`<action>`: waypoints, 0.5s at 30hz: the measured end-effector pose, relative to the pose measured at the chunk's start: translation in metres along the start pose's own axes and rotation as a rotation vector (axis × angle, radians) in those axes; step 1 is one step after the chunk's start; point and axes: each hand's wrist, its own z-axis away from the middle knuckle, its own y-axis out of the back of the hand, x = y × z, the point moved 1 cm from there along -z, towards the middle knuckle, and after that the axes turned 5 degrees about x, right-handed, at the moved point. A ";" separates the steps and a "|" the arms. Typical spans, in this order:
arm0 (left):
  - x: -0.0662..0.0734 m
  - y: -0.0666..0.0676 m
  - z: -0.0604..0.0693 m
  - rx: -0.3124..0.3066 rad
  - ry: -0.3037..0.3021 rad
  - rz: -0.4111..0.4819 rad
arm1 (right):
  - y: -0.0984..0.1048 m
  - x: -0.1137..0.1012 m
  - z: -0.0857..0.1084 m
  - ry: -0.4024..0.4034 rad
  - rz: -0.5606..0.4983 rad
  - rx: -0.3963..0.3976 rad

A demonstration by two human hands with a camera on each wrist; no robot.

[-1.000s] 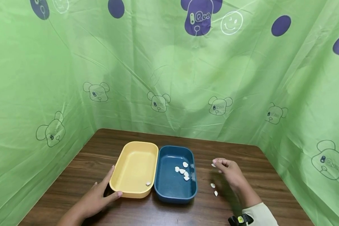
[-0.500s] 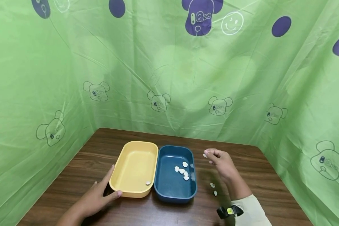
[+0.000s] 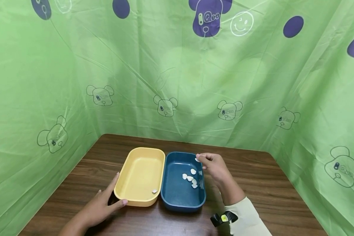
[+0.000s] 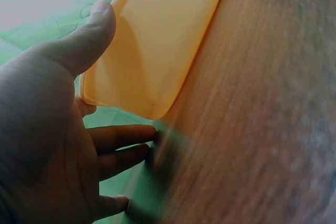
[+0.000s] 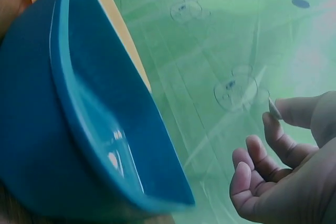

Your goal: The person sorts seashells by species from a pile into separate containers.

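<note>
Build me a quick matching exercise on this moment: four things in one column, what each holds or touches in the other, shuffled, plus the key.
Column one
1. Left hand
2. Right hand
3. Yellow tray
4. Blue tray

Column two
A. contains five white pieces
B. touches the yellow tray
C. pinches a small white piece
D. contains one lone piece

Pairs: 1-B, 2-C, 3-D, 4-A
</note>
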 end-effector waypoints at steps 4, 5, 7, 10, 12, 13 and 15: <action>-0.001 0.000 0.000 0.007 -0.004 0.010 | -0.018 -0.005 0.002 -0.025 0.004 -0.012; -0.001 0.000 0.000 0.008 -0.004 0.010 | -0.022 -0.006 0.004 -0.033 0.013 -0.018; -0.002 0.000 0.000 0.009 -0.007 0.007 | -0.031 -0.009 0.006 -0.048 0.030 -0.035; -0.002 -0.001 0.000 0.011 -0.012 0.007 | -0.043 -0.014 0.012 -0.060 0.068 -0.067; -0.002 -0.001 0.000 0.016 -0.016 0.010 | -0.051 -0.016 0.014 -0.054 0.085 -0.091; -0.002 -0.001 0.000 0.017 -0.018 0.011 | -0.054 -0.017 0.015 -0.050 0.090 -0.102; -0.002 -0.001 -0.001 0.022 -0.021 0.012 | -0.062 -0.019 0.016 -0.044 0.089 -0.128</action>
